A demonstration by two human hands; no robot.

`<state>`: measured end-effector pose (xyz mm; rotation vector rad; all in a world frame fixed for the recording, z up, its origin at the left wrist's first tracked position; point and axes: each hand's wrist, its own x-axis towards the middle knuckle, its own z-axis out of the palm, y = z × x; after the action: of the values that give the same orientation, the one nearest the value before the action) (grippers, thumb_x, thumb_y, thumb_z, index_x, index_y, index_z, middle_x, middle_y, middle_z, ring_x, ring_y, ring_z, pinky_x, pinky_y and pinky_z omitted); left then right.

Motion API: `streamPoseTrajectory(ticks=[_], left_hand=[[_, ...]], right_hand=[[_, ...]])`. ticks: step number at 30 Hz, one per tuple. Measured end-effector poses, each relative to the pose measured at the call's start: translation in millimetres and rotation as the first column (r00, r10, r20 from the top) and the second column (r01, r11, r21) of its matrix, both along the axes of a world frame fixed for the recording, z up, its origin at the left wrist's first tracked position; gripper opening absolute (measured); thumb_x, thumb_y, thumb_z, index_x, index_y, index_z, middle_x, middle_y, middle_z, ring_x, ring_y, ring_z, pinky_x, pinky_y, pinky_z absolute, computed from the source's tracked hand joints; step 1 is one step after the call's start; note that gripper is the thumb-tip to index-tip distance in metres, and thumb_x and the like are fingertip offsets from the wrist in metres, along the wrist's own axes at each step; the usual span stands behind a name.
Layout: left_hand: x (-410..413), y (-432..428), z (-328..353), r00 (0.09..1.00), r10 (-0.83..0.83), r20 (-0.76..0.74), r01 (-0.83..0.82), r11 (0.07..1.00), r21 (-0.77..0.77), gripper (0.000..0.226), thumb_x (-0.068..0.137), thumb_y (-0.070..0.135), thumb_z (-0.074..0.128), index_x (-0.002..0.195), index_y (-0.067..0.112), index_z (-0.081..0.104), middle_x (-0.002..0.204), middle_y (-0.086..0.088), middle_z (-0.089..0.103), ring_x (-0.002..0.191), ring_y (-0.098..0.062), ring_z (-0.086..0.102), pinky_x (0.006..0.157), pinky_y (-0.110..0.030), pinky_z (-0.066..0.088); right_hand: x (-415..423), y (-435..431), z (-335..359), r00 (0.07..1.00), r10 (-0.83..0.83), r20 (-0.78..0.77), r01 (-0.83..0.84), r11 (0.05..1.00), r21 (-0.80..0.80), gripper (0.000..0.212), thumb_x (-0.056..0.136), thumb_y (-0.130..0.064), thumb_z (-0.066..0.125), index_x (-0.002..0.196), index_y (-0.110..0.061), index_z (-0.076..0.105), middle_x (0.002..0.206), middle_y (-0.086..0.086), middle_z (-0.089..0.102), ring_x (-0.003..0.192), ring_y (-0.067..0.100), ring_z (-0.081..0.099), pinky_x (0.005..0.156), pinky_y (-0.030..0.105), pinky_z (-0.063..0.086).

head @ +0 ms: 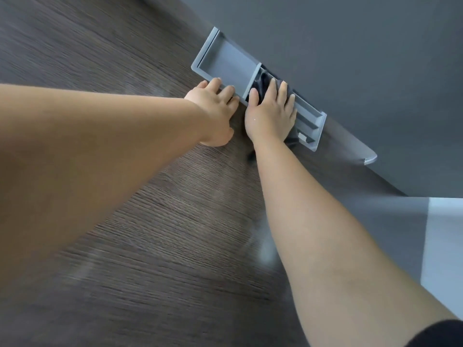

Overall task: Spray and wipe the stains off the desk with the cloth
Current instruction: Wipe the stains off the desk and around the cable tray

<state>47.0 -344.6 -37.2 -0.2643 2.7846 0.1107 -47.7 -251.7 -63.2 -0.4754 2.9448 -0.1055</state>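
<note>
A dark grey partition [350, 46] (matte, evenly lit) fills the upper right above a paler surface [446, 246].

Both arms reach forward, stretched out nearly straight and bare from the wrist up. The left forearm [100, 151] comes in from the left edge and crosses towards the middle. The right forearm [325, 234] rises from the lower right corner, where a black sleeve [441, 334] covers the upper arm.

The two hands lie side by side, almost touching, backs upward. The left hand [215, 111] lies palm down, its fingers [229, 90] close together and only slightly bent. The right hand [270, 116] is spread flat, its fingers straight and a little apart, pressing down on a dark cloth [263, 81].
</note>
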Motion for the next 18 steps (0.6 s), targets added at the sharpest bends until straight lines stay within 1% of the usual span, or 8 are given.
streamPoseTrajectory(ticks=[2,3,6,10,11,15,17,18], left_hand=[[-1.6,1.6,-0.3,1.000,0.011,0.013,-0.011,1.000,-0.005,0.068,0.094,0.048,0.031,0.149,0.013,0.013,0.154,-0.005,0.013,0.142,-0.030,0.007,0.116,-0.042,0.018],[-2.7,2.7,-0.1,1.000,0.018,0.023,-0.018,1.000,-0.006,0.067,0.095,0.046,0.031,0.149,0.013,0.012,0.153,-0.005,0.013,0.141,-0.030,0.008,0.116,-0.043,0.018],[-5.5,7.0,-1.3,0.998,0.032,0.047,-0.031,0.999,-0.009,0.066,0.094,0.042,0.034,0.149,0.014,0.012,0.152,-0.005,0.013,0.140,-0.030,0.009,0.115,-0.047,0.019],[-5.2,10.5,-6.0,0.998,0.051,0.043,-0.051,0.999,-0.012,0.067,0.095,0.042,0.033,0.150,0.013,0.007,0.156,-0.007,0.005,0.143,-0.033,0.001,0.116,-0.049,0.015],[-5.0,11.5,-5.2,0.998,0.055,0.040,-0.054,0.998,-0.011,0.068,0.095,0.043,0.032,0.150,0.012,0.006,0.156,-0.008,0.004,0.143,-0.034,-0.001,0.116,-0.049,0.014],[-3.3,12.0,-3.3,0.997,0.061,0.036,-0.061,0.998,-0.012,0.068,0.096,0.043,0.030,0.150,0.011,0.004,0.157,-0.009,0.001,0.144,-0.034,-0.003,0.117,-0.049,0.012],[-3.3,12.1,-2.4,0.997,0.062,0.040,-0.062,0.998,-0.005,0.068,0.096,0.043,0.030,0.150,0.012,0.004,0.157,-0.008,0.000,0.144,-0.034,-0.004,0.117,-0.049,0.011],[-2.9,11.9,-2.2,0.997,0.060,0.039,-0.060,0.998,0.000,0.068,0.096,0.043,0.031,0.150,0.012,0.004,0.157,-0.008,0.000,0.144,-0.033,-0.003,0.117,-0.049,0.011]], right_hand=[[-6.7,21.3,-1.2,0.998,0.046,-0.040,-0.046,0.999,0.014,0.057,0.101,-0.049,0.021,0.152,-0.026,0.013,0.161,-0.004,0.008,0.147,0.022,0.004,0.119,0.041,0.005],[-12.9,36.7,-1.3,0.998,0.019,-0.057,-0.018,1.000,0.021,0.057,0.101,-0.049,0.022,0.152,-0.026,0.014,0.161,-0.004,0.009,0.147,0.021,0.005,0.119,0.041,0.006],[-24.8,77.0,0.6,0.988,-0.141,-0.064,0.144,0.989,0.032,0.057,0.101,-0.049,0.022,0.152,-0.025,0.016,0.161,-0.003,0.010,0.147,0.020,0.006,0.118,0.042,0.009],[-17.1,51.7,1.9,0.967,-0.253,-0.012,0.253,0.967,0.024,0.059,0.101,-0.050,0.019,0.153,-0.025,0.009,0.161,-0.002,0.001,0.147,0.024,0.001,0.119,0.044,0.003],[-11.9,38.9,2.1,0.973,-0.231,0.001,0.231,0.973,0.027,0.060,0.101,-0.051,0.018,0.153,-0.025,0.007,0.161,-0.002,-0.001,0.147,0.024,-0.001,0.119,0.044,0.002],[0.3,19.9,-0.6,1.000,-0.019,-0.004,0.019,1.000,0.025,0.060,0.100,-0.052,0.019,0.153,-0.025,0.006,0.161,-0.003,-0.002,0.148,0.022,-0.001,0.119,0.042,0.003],[-6.6,35.5,-1.7,0.999,0.018,-0.048,-0.017,0.999,0.033,0.060,0.100,-0.051,0.021,0.153,-0.025,0.010,0.161,-0.003,0.002,0.147,0.022,0.003,0.118,0.042,0.006],[-10.6,45.8,-2.0,0.998,0.003,-0.067,-0.001,1.000,0.029,0.059,0.100,-0.051,0.023,0.153,-0.025,0.013,0.161,-0.003,0.005,0.147,0.022,0.006,0.118,0.042,0.008]])
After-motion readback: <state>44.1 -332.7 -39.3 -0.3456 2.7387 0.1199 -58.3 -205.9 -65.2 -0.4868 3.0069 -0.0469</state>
